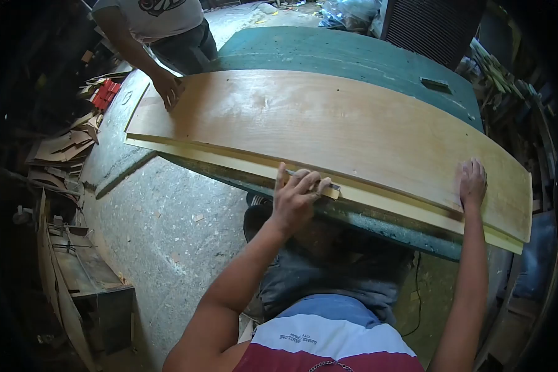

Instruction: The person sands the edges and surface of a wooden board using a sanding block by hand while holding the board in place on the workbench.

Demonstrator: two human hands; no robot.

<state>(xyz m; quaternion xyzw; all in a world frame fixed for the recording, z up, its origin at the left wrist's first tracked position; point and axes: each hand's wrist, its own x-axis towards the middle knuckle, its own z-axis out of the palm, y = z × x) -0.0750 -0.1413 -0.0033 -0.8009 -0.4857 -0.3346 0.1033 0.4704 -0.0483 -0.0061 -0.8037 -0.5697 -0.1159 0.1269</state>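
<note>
A long varnished wooden panel (279, 115) lies across the green table, with pale wood strips (390, 198) along its near edge. My left hand (296, 197) is at that near edge, its fingers closed round a small tool (332, 191) with a dark strip and a pale, wood-coloured end. Most of the tool is hidden by the fingers, so its kind cannot be made out. Toward the panel's right end, my right hand (473, 183) rests flat on the top face, fingers stretched out and holding nothing.
Across the table (328, 46), another person's hand (167, 90) touches the panel's left end. A small dark green block (436, 85) sits at the table's far right. Wood scraps (65, 146) and a red object (106, 94) lie at left; a ribbed dark panel (431, 28) stands behind.
</note>
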